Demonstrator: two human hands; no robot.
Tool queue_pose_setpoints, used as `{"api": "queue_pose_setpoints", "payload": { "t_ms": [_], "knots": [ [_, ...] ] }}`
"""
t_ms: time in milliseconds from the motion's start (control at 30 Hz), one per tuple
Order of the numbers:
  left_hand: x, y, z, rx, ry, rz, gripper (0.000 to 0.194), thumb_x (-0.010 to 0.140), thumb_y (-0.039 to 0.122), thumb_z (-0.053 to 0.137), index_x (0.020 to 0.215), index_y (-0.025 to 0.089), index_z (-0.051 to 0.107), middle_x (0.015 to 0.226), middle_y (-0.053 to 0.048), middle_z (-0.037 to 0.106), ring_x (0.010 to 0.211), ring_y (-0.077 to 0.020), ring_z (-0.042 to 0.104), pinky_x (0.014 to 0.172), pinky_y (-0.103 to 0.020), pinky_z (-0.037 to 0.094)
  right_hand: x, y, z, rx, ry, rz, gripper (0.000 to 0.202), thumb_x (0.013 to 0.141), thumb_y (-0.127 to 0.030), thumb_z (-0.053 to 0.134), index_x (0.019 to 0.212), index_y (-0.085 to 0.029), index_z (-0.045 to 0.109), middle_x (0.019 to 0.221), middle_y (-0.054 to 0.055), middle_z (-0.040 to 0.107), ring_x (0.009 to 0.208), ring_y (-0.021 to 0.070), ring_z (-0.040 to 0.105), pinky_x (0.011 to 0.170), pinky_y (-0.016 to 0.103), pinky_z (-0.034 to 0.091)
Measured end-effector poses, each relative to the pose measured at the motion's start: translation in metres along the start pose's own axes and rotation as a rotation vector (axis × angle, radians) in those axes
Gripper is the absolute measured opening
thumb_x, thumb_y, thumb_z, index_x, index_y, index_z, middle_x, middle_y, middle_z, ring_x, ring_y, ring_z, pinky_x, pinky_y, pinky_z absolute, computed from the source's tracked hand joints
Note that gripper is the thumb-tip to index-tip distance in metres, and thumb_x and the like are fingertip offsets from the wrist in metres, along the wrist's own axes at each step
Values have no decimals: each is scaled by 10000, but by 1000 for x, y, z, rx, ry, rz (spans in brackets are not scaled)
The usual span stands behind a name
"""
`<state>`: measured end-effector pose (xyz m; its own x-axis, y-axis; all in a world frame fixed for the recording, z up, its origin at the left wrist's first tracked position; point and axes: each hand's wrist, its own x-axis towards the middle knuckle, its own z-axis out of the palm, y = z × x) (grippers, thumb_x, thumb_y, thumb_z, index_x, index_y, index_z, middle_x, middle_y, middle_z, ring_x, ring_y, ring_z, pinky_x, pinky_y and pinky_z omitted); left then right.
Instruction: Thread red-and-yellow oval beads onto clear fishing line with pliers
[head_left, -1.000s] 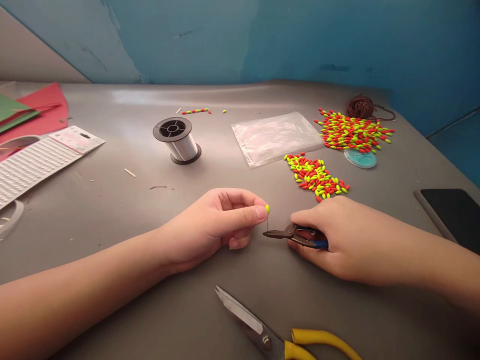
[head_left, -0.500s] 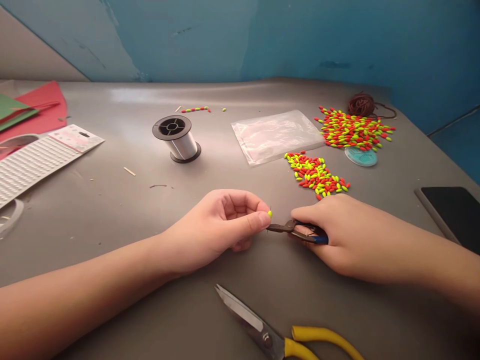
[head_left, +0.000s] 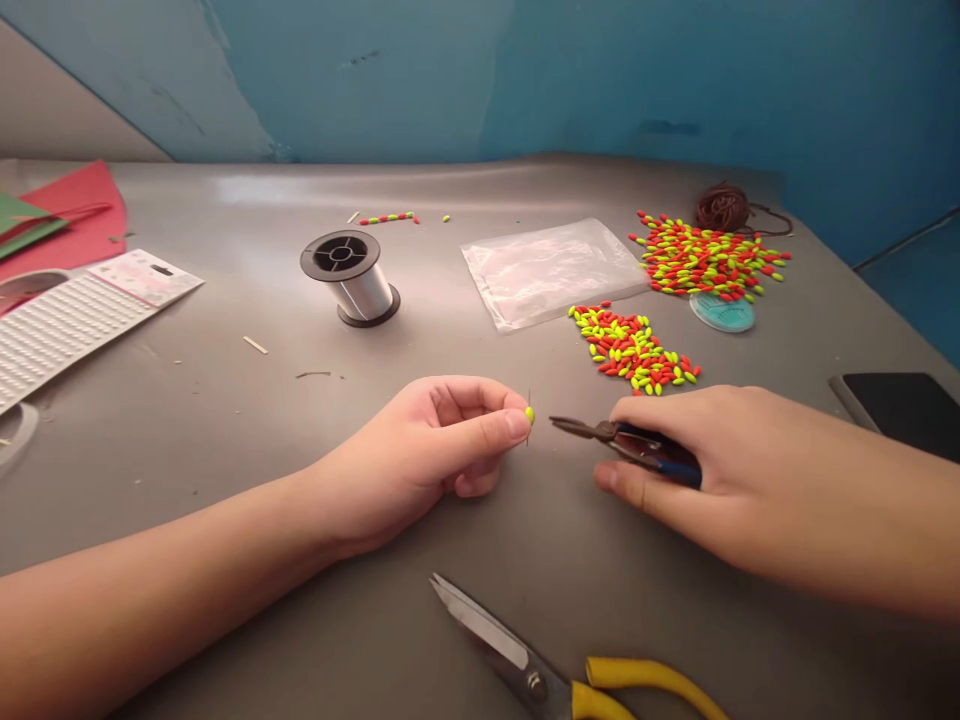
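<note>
Between thumb and forefinger, my left hand pinches a small yellow-green bead. A thin dark pin or wire stands upright through the bead, showing above and below it. My right hand is wrapped round pliers with blue handles. Their dark jaws point left and lie a little to the right of the bead, apart from it. Beyond the hands lies a small pile of red and yellow-green beads, with a larger bead pile behind it.
Yellow-handled scissors lie at the front. A spool of clear line stands mid-left. Behind are a plastic bag, a teal disc and brown yarn. A phone lies right, a card of white beads left.
The pliers have come away from the bead and moved right with my right hand. My left hand has shifted slightly left and up, with the bead still pinched.
</note>
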<state>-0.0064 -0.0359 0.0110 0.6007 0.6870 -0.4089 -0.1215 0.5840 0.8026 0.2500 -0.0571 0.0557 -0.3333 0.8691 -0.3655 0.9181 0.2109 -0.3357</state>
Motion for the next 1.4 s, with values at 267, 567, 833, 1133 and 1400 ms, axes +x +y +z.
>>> {"api": "queue_pose_setpoints", "payload": {
  "t_ms": [267,567,833,1133,1400],
  "knots": [
    [-2,0,-1,101,-15,-7,179,934,327,795,922,178,696,656,46,490,587,-75,402,557,-219,289,3,-9,-1,26,-60,63,391,1004,-622,508,951,-273,675,822,29,754,628,198,665,494,299,385],
    [-2,3,1,182,-1,-24,161,898,296,820,916,179,710,654,36,538,596,-82,430,545,-207,295,4,-6,5,30,-61,41,398,1007,-626,508,920,-270,661,793,11,736,615,180,632,539,312,392],
    [-2,5,3,127,-17,-45,194,864,283,850,893,173,694,625,51,506,578,-77,391,525,-205,264,7,-7,12,-18,-12,16,457,1006,-564,519,675,-248,513,619,-10,624,524,152,484,503,321,287],
    [-1,3,4,-67,109,144,148,906,295,806,985,184,749,875,-25,657,786,-134,602,709,-235,510,2,-15,7,163,-72,13,483,982,-569,562,650,-224,500,599,-8,587,540,149,489,481,292,307],
    [0,-4,8,-286,-260,-38,362,1056,386,568,934,110,769,915,-116,763,856,-219,762,877,-358,619,2,-14,11,466,-254,73,356,947,-534,635,791,-217,671,727,-11,631,604,156,488,508,257,360]
  ]
}}
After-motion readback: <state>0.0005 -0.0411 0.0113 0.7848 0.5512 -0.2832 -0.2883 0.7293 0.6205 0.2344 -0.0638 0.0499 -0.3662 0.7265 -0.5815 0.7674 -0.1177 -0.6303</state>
